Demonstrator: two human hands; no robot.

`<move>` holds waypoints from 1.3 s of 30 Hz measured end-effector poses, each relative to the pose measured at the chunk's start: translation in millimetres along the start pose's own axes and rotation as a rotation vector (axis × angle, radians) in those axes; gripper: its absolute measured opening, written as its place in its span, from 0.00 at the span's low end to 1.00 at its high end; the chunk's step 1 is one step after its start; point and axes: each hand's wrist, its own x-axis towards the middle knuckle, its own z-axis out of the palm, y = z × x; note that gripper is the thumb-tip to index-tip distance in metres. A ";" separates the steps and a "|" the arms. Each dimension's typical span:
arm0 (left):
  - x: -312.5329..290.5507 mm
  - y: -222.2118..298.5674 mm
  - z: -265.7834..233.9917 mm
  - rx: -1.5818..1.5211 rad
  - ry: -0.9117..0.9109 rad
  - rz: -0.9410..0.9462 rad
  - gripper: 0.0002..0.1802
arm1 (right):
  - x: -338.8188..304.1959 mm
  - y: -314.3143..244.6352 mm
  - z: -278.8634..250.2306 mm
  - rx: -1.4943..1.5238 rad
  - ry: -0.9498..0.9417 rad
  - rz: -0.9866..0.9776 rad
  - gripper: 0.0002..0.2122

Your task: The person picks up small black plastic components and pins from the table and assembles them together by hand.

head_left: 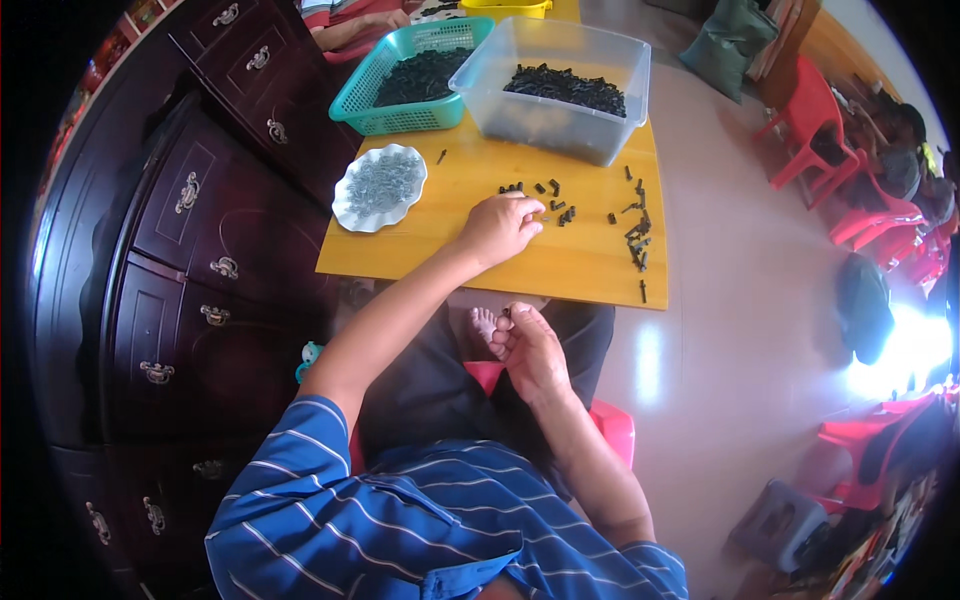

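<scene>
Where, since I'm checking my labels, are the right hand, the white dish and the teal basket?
Right hand (534, 356), head view: middle of the hand.
White dish (372, 223), head view: near rim.
Teal basket (408, 121), head view: near wall.

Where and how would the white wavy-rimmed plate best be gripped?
Probably by the left and right stretches of the white plate's rim, with the left hand and right hand coming from the person's side. The rim shows around the small clear pieces, so a level hold should avoid spilling them; the teal basket stands beyond the far side.
</scene>
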 end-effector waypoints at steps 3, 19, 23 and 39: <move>7.0 -5.6 14.1 0.123 0.009 0.005 0.11 | -1.5 -0.6 2.5 0.007 0.007 0.002 0.06; -84.7 28.1 -52.7 -0.200 -0.117 0.076 0.05 | -5.7 -0.9 5.9 -0.193 -0.013 -0.038 0.06; -116.0 28.8 -65.3 -0.195 -0.078 0.166 0.05 | -6.6 2.8 3.9 -0.210 -0.046 -0.051 0.09; -151.7 16.4 -50.1 -0.114 -0.010 0.172 0.06 | 1.0 -12.2 0.8 -0.598 -0.040 0.024 0.09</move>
